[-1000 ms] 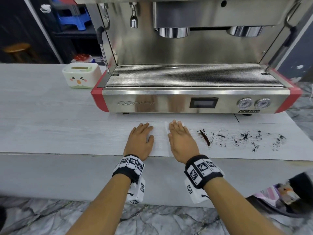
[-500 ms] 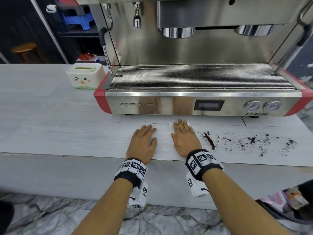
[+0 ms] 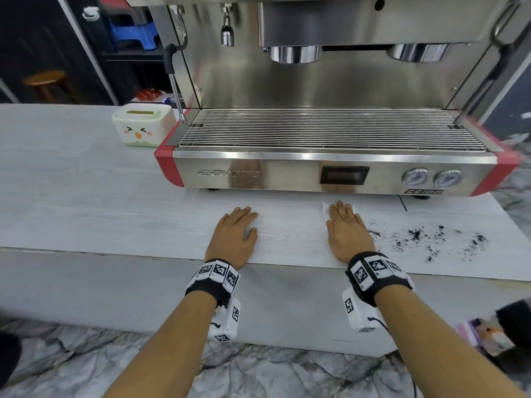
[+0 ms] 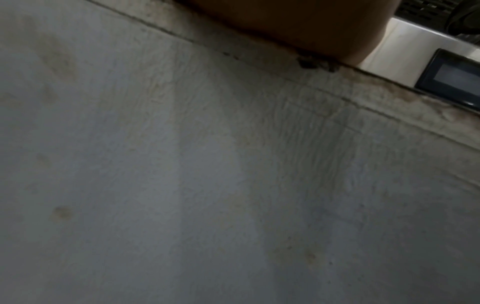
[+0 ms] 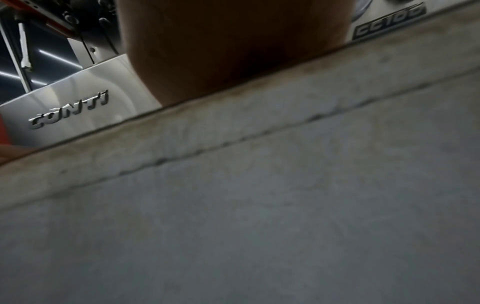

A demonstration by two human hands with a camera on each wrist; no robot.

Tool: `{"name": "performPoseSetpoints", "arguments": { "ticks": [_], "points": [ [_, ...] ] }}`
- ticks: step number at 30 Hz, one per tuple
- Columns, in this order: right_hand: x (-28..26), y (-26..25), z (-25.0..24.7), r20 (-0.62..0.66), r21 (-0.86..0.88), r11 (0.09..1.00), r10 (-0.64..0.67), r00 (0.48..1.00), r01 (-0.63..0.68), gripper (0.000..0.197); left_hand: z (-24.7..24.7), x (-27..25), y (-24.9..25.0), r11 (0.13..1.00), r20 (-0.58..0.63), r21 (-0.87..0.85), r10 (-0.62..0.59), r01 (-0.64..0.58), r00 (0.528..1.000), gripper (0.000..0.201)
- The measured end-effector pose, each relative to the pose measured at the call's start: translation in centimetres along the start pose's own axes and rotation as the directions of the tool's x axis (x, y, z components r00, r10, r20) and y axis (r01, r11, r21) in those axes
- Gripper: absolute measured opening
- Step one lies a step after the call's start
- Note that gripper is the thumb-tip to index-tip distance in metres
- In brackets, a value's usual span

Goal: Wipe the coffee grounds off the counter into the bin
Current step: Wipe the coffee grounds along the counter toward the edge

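Dark coffee grounds (image 3: pixel 425 238) lie scattered on the pale wood-grain counter (image 3: pixel 86 219), right of my hands. My right hand (image 3: pixel 346 229) lies flat, fingers straight, pressing a white tissue (image 3: pixel 325 211) onto the counter just left of the grounds. Only the tissue's edges show around the fingertips. My left hand (image 3: pixel 234 235) rests flat and open on the bare counter further left, holding nothing. Both wrist views show only the heel of each hand and the counter's front face (image 4: pixel 233 185). No bin is clearly in view.
A steel espresso machine (image 3: pixel 324 168) with red corners stands right behind the hands. A white tissue box with a cartoon face (image 3: pixel 140 129) sits to its left. A steam wand (image 3: pixel 176 90) hangs above. A dark object with a pink wrapper (image 3: pixel 494 331) lies low at the right edge.
My right hand with the tissue has slid to the right, up against the grounds; the thick streak of grounds beside it no longer shows. The left hand has stayed put.
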State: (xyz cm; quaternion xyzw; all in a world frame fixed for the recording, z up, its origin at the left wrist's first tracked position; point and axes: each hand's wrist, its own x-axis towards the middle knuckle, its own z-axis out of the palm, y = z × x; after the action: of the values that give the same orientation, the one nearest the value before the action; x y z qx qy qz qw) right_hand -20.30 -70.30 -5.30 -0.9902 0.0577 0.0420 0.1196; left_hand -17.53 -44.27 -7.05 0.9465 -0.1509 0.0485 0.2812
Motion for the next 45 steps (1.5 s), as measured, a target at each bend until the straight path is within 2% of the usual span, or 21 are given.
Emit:
{"name": "performPoseSetpoints", "arguments": {
  "ticks": [3,6,10,12,14,18,21,28,35,39,45],
  "points": [
    [-0.6,-0.4,-0.5,-0.062,0.054,0.998,-0.01,0.998,0.013,0.05,0.1,0.0,0.0,1.0,-0.006,-0.003,-0.003,0.003,1.0,0.043],
    [-2.0,-2.5,-0.7,-0.133,0.112,0.987,-0.102,0.986,0.117,0.049,0.2,0.1,0.0,1.0,-0.01,-0.001,-0.006,0.006,1.0,0.043],
    [-3.4,-6.0,0.5,-0.07,0.077,0.964,-0.249,0.966,0.254,0.051,0.3,0.2,0.0,1.0,-0.029,0.01,-0.008,0.008,1.0,0.043],
    [-3.7,-6.5,1.7,-0.027,0.048,0.962,-0.269,0.963,0.27,0.053,0.3,0.2,0.1,1.0,-0.036,0.018,-0.006,0.007,0.999,0.042],
    [-4.0,-6.4,2.7,-0.029,0.009,0.958,-0.285,0.958,0.285,0.063,0.3,0.1,0.1,1.0,-0.035,0.013,-0.009,0.009,0.999,0.043],
    [-3.7,-5.5,2.7,-0.031,-0.04,0.962,-0.273,0.962,0.271,0.062,0.2,0.2,0.1,1.0,-0.029,0.004,-0.016,0.016,0.999,0.043],
    [-3.8,-4.3,2.3,-0.023,-0.073,0.964,-0.258,0.966,0.256,0.075,0.2,0.1,0.1,1.0,-0.028,0.001,-0.021,0.021,0.999,0.042],
    [-3.9,-2.4,1.8,-0.044,-0.019,0.983,-0.184,0.982,0.183,0.052,0.0,0.0,0.4,1.0,-0.02,-0.008,-0.018,0.017,1.0,0.042],
    [-3.9,-2.5,1.1,-0.042,0.013,0.994,-0.11,0.993,0.11,0.051,0.1,0.3,0.3,1.0,-0.006,-0.024,-0.019,0.019,1.0,0.042],
    [-5.0,-3.0,1.5,-0.112,0.009,0.986,-0.164,0.98,0.166,0.054,0.7,-0.2,2.0,0.998,-0.013,-0.061,-0.001,0.0,1.0,0.042],
    [-5.5,-3.0,2.5,-0.099,-0.042,0.972,-0.234,0.967,0.231,0.068,3.1,-0.4,5.4,0.995,0.013,-0.029,0.095,-0.094,0.995,0.045]
  ]
}}
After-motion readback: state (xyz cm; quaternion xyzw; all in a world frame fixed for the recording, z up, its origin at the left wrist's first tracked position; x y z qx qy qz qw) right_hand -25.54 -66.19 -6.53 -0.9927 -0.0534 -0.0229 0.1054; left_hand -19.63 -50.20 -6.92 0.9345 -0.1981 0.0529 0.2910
